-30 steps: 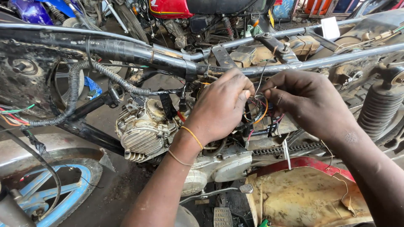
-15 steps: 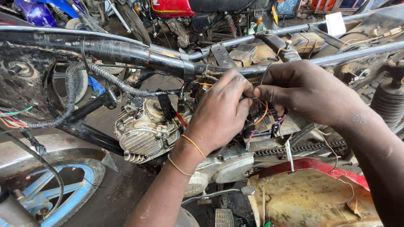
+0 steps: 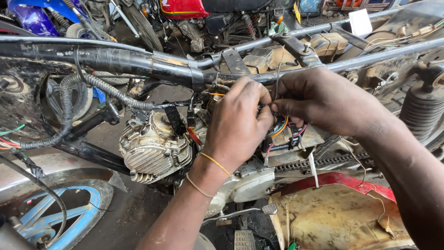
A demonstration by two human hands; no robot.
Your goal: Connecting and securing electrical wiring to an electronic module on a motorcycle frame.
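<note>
My left hand (image 3: 238, 122) and my right hand (image 3: 323, 99) meet under the black frame tube (image 3: 138, 60) of a stripped motorcycle. Both pinch a bundle of thin wires (image 3: 280, 129), orange, red and black, just above the drive chain (image 3: 323, 162). Fingertips of both hands touch at the wires. My left wrist wears two thin bands. The silver finned engine (image 3: 152, 148) sits just left of my left hand. Where the wires end is hidden behind my fingers.
A ribbed black hose (image 3: 69, 115) loops at the left. A blue-spoked wheel (image 3: 69, 217) lies lower left. A red and tan panel (image 3: 337, 213) lies lower right. A coil shock spring (image 3: 423, 111) stands far right. Red and blue motorcycles (image 3: 185, 9) stand behind.
Both hands have stayed at the wire bundle, their fingers shifting slightly on it. The view has drifted a little, so the hands sit marginally higher and the shock spring has come further into frame.
</note>
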